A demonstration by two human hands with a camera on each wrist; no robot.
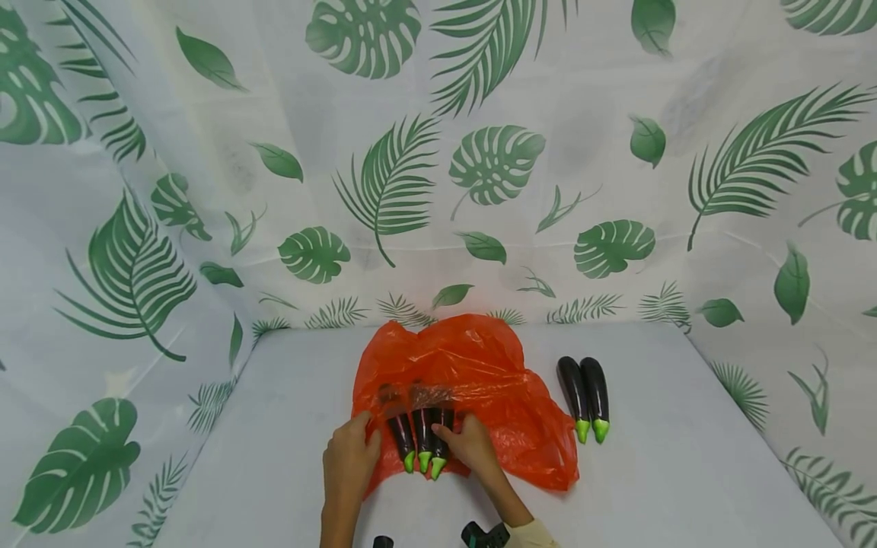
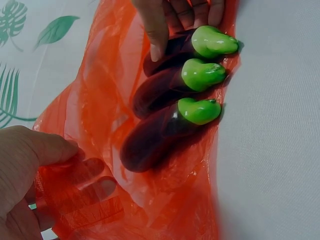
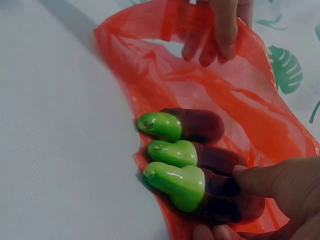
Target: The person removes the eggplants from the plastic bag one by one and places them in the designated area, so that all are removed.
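A thin red plastic bag [image 1: 473, 350] lies spread on the table, with three dark purple eggplants [image 2: 150, 145] side by side in its mouth. Their green stem ends point toward the person; the far ends show dimly through the film. At the bag's left side, my left hand [image 1: 349, 457] pinches the edge of the film, thumb above and fingers seen through it. My right hand [image 1: 475, 445] grips the rightmost eggplant [image 3: 185, 187] of the three, thumb on top and fingers at its outer side. In the right wrist view, those fingers are partly hidden.
To the right of the bag, two more eggplants [image 1: 585, 392] lie together on the white table [image 1: 671, 457]. A leaf-printed curtain [image 1: 411, 152] rises behind the table and at both sides. Black objects [image 1: 485, 535] show at the bottom edge near the right forearm.
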